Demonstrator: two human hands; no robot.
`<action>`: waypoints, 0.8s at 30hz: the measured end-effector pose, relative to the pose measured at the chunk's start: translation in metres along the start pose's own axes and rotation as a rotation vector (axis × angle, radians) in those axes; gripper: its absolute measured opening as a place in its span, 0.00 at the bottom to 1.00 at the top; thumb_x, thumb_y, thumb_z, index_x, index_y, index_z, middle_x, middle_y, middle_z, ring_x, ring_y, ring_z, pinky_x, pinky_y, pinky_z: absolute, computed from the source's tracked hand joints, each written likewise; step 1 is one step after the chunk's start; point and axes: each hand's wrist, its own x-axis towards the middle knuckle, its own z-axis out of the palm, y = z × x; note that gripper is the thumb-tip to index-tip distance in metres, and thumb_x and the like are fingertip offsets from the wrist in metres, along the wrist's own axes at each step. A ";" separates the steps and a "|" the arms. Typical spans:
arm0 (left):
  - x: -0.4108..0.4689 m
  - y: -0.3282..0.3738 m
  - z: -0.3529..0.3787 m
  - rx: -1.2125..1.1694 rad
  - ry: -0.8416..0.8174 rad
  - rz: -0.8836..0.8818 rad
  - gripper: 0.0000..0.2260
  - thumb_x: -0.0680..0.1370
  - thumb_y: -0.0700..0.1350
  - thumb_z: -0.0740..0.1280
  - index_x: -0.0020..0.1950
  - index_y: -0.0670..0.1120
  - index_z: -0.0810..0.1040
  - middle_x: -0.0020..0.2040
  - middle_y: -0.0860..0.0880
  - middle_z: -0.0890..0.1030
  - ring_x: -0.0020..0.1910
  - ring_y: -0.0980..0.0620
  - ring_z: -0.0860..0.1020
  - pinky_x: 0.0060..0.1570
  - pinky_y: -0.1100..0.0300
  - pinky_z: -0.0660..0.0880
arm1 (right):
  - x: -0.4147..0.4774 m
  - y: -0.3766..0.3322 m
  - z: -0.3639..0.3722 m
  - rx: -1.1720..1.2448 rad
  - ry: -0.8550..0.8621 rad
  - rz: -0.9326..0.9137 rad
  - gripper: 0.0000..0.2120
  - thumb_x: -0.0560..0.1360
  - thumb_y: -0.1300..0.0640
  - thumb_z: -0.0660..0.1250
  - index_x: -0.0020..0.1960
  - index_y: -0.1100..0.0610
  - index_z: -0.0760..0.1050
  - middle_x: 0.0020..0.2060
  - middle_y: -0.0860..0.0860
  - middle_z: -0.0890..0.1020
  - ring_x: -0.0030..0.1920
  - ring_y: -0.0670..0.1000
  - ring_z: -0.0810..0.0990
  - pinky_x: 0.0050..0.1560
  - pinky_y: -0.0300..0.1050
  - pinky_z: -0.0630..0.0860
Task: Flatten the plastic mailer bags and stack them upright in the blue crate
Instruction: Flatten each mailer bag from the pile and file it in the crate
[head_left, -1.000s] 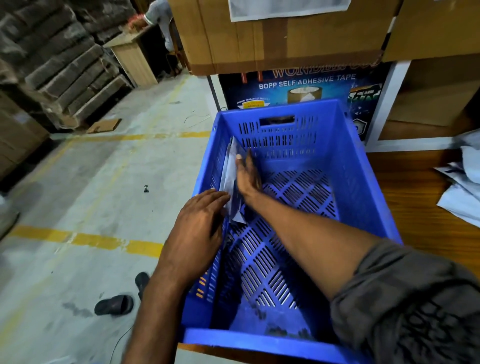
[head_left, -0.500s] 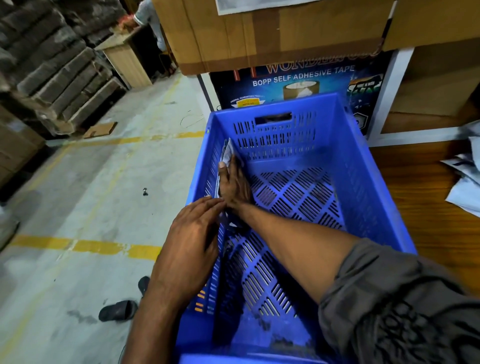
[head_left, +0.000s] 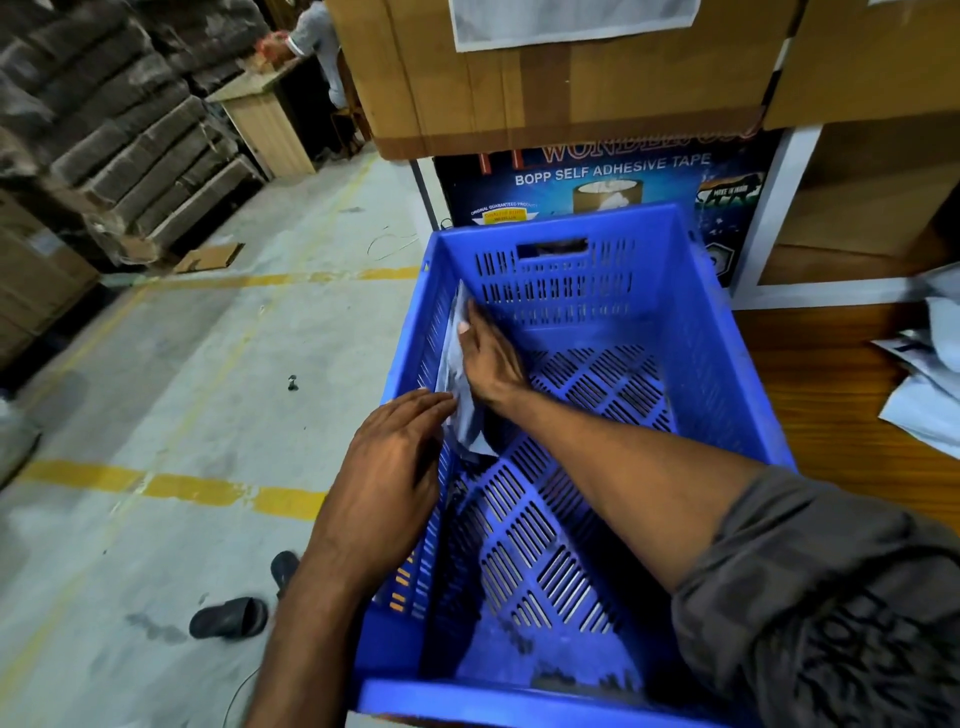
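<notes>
Mailer bags of pale grey plastic (head_left: 451, 358) on edge against left wall of blue slotted plastic crate (head_left: 717, 364) — right hand (head_left: 491, 358) presses them flat-fingered, left hand (head_left: 395, 467) over rim touches them, both grips apart.

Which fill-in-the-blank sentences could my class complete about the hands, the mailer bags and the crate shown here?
1. Inside the blue crate, the right hand presses the mailer bags against the ____ wall.
2. The left hand touches the bags, which stand ____ instead of lying flat.
3. The box behind the crate reads "BOPP SELF ADHESIVE ____".
4. The loose mailers lie on the wooden surface to the ____ of the crate.

Missing words: left; upright; TAPE; right.
</notes>
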 end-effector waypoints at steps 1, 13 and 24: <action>0.000 -0.001 0.000 0.000 -0.001 0.001 0.22 0.79 0.39 0.56 0.70 0.44 0.79 0.69 0.49 0.79 0.71 0.49 0.73 0.73 0.59 0.65 | -0.002 -0.002 -0.003 0.007 0.053 0.037 0.26 0.87 0.48 0.48 0.82 0.54 0.54 0.81 0.53 0.60 0.78 0.55 0.62 0.75 0.48 0.61; 0.000 0.005 -0.006 0.002 -0.028 -0.038 0.15 0.81 0.39 0.65 0.68 0.42 0.80 0.67 0.45 0.81 0.67 0.44 0.77 0.68 0.53 0.70 | -0.037 -0.049 -0.109 -0.474 -0.181 -0.017 0.12 0.81 0.54 0.59 0.53 0.57 0.80 0.55 0.59 0.82 0.53 0.62 0.81 0.48 0.49 0.74; -0.025 0.106 0.002 -0.117 0.102 -0.014 0.13 0.85 0.47 0.64 0.64 0.44 0.83 0.62 0.48 0.83 0.60 0.46 0.81 0.57 0.54 0.76 | -0.156 -0.029 -0.252 -0.676 -0.001 -0.515 0.12 0.79 0.50 0.64 0.60 0.51 0.81 0.55 0.51 0.83 0.58 0.57 0.79 0.56 0.53 0.75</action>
